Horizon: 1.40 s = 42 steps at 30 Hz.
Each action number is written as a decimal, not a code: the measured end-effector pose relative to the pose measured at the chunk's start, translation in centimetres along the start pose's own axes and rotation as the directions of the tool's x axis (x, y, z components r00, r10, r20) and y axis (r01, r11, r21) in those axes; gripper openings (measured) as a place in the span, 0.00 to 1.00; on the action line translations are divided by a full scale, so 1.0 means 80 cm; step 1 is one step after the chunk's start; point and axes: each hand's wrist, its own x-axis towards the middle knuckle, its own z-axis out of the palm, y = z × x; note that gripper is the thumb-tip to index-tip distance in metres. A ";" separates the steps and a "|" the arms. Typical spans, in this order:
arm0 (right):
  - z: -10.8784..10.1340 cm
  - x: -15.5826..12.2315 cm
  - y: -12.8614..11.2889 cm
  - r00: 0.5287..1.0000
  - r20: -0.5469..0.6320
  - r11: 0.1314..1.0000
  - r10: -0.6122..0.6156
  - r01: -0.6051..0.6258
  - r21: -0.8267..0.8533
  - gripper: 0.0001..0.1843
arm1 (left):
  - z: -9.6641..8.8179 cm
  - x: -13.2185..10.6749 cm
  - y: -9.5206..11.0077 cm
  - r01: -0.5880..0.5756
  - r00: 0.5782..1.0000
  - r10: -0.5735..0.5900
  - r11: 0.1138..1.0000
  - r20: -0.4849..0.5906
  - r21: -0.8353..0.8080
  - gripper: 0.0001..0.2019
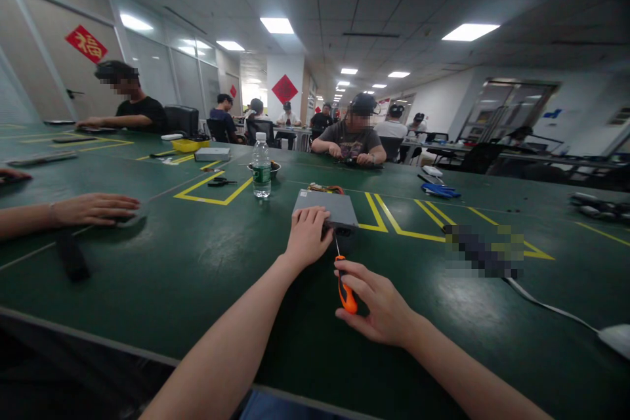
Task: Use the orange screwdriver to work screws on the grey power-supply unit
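Note:
A grey metal computer power supply (335,207) lies on the green table, its coloured cables (325,189) bunched behind it. My left hand (309,236) grips its near left corner, fingers over the top; the thumb is partly hidden. In my right hand (377,302) is an orange and black screwdriver (347,292), held by the handle between fingers and thumb. Its thin shaft points away from me and reaches the near side of the power supply. Whether the tip sits in a screw is too small to tell.
A water bottle (261,167) stands beyond my left hand, before a dark bowl (273,168). Blue gloves (440,190) and a blurred power strip (480,252) lie right. Another person's hand (101,209) rests at left. Across the table a co-worker (352,134) handles something dark.

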 end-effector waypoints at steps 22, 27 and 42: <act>-0.007 0.004 -0.013 0.996 0.079 0.999 -0.032 0.032 0.003 0.18 | 0.001 0.000 0.002 -0.002 1.000 0.002 1.000 -0.008 -0.007 0.14; 0.000 0.002 -0.012 0.995 -0.090 0.999 -0.040 0.041 0.004 0.13 | 0.001 0.001 0.002 0.007 1.000 -0.007 1.000 0.005 -0.005 0.14; 0.001 0.001 -0.012 0.997 -0.080 0.999 -0.019 0.022 0.030 0.14 | -0.001 0.001 0.003 -0.003 1.000 0.003 1.000 -0.001 0.004 0.13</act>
